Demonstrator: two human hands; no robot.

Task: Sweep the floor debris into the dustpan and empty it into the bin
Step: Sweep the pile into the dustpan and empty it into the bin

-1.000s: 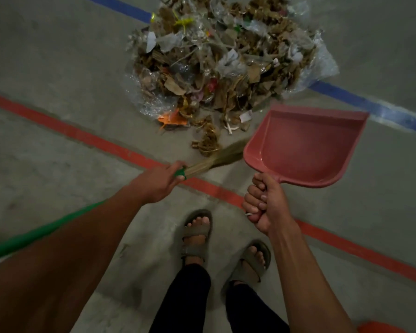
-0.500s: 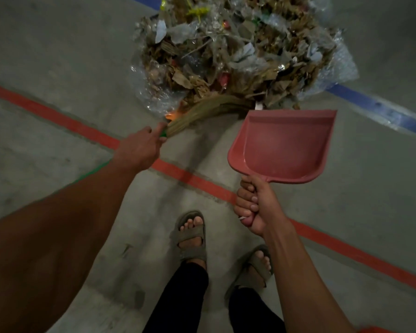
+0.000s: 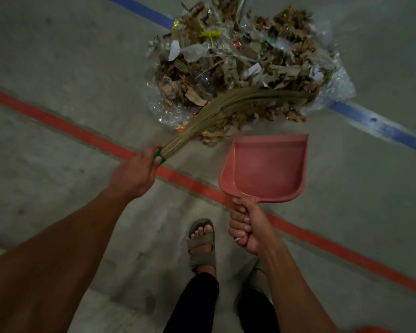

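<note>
Since a second ago the straw broom (image 3: 228,104) has swung across the debris pile (image 3: 245,66). Left hand (image 3: 135,174) grips its neck; right hand (image 3: 246,227) grips the empty pink plastic dustpan (image 3: 264,167), mouth just short of the pile.

Pink dustpan (image 3: 264,169) empty, mouth facing debris pile (image 3: 245,68); grass broom (image 3: 226,104) bristles lying across pile.

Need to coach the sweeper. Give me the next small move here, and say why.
Probably drag the broom back toward the dustpan. Its bristles lie across the near part of the debris pile, the pan is empty with its open lip facing the pile, and a gap of bare floor remains. The left hand grips the broom, the right hand the pan's handle.
</note>
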